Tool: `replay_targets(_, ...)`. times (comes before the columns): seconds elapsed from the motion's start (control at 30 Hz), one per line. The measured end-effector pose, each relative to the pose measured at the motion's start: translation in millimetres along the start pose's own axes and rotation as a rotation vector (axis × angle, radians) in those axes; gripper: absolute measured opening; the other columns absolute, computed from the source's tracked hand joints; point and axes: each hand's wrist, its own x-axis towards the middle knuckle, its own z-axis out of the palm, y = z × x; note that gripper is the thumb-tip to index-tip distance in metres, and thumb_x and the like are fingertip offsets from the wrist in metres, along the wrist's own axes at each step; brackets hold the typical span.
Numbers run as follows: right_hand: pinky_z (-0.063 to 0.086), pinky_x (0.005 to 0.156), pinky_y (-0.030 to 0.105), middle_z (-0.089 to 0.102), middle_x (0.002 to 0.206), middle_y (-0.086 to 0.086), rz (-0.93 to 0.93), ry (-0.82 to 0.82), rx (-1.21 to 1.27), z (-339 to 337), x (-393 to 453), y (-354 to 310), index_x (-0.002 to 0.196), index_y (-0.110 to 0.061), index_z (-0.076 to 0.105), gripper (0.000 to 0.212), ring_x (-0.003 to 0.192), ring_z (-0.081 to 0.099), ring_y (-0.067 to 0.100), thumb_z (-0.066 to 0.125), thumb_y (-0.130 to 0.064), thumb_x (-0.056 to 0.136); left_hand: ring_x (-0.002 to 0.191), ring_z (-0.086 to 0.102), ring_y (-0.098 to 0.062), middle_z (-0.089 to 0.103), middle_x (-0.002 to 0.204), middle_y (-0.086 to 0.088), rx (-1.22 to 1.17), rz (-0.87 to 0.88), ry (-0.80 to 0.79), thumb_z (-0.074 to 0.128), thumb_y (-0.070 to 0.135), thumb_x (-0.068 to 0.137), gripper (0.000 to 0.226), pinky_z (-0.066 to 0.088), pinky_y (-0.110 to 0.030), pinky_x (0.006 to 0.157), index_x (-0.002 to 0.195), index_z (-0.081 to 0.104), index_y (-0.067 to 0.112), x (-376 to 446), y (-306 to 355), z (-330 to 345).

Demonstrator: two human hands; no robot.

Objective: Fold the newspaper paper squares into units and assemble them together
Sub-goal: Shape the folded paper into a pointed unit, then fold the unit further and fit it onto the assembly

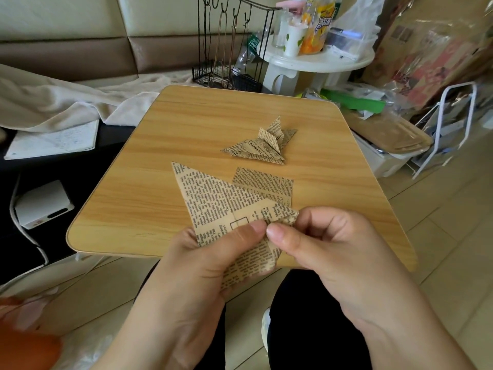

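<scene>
— Nearest the camera, how many hands and how many papers?

— Two hands, one sheet between them. The left hand and the right hand both hold the folded newspaper triangle above the near edge of the wooden table. Each pinches it thumb against fingers, and the two thumb tips almost meet at the middle of the paper.

— How does that sheet look?

— Tan, printed with dense black text, folded into a large triangle. One long point reaches up and left beyond the left hand; a smaller flap sits doubled over near the right thumb, and a lower corner hangs down between the palms.

— And farther out?

— Just behind the held sheet, one flat newspaper square lies on the table, its near part hidden by the triangle. Beyond that, near the table's middle, a small pile of folded units rests, well apart from both hands. I cannot count the units exactly; several pointed flaps overlap.
</scene>
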Motion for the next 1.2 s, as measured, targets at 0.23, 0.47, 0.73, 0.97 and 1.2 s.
replay_targets(0.23, 0.028, 0.045, 0.009, 0.042, 0.044, -0.014, -0.006, -0.034, 0.015, -0.7, 1.1, -0.3, 0.051, -0.020, 0.064, 0.031, 0.042, 0.036, 0.000, 0.073, -0.049, 0.052, 0.063, 0.069, -0.017, 0.074, 0.081, -0.013, -0.002, 0.030, 0.013, 0.067, 0.010, 0.054, 0.020, 0.054, -0.023, 0.051, 0.072, 0.076, 0.008, 0.0, -2.9, -1.6)
replay_targets(0.47, 0.043, 0.059, 0.012, 0.063, 0.055, -0.009, -0.053, -0.054, 0.098, -7.3, -0.9, 0.3, 0.070, -0.025, 0.076, 0.018, 0.054, 0.054, -0.002, 0.080, -0.042, 0.063, 0.062, 0.069, -0.016, 0.074, 0.077, -0.009, -0.023, 0.108, 0.028, 0.066, 0.005, 0.055, 0.018, 0.053, -0.021, 0.051, 0.068, 0.077, 0.011, 0.7, -5.2, -1.4)
replay_targets(0.73, 0.039, 0.054, 0.013, 0.061, 0.055, -0.006, -0.040, 0.035, 0.060, -5.6, 1.0, 2.4, 0.063, -0.026, 0.073, 0.023, 0.050, 0.048, -0.001, 0.069, -0.045, 0.051, 0.076, 0.072, -0.021, 0.075, 0.087, -0.010, 0.049, 0.178, -0.013, 0.068, 0.008, 0.059, 0.022, 0.055, -0.023, 0.059, 0.079, 0.078, 0.013, 1.6, -8.1, -5.5)
replay_targets(0.97, 0.038, 0.054, 0.012, 0.057, 0.053, -0.007, -0.051, 0.003, 0.099, -5.1, 2.1, 6.4, 0.059, -0.023, 0.071, 0.013, 0.050, 0.046, 0.000, 0.080, -0.031, 0.063, 0.070, 0.071, -0.020, 0.074, 0.083, -0.009, 0.075, 0.176, 0.040, 0.080, 0.007, 0.046, 0.029, 0.055, -0.024, 0.056, 0.074, 0.077, 0.014, 0.6, -8.6, -4.6)
replay_targets(1.2, 0.039, 0.056, 0.018, 0.056, 0.055, -0.006, -0.037, -0.049, 0.277, -2.5, 5.3, 12.9, 0.058, -0.022, 0.068, 0.017, 0.055, 0.046, 0.007, 0.069, -0.039, 0.057, 0.069, 0.071, -0.019, 0.074, 0.082, -0.011, -0.009, 0.125, 0.010, 0.066, 0.008, 0.056, 0.020, 0.053, -0.021, 0.056, 0.072, 0.077, 0.011, -0.3, -8.2, -0.1)
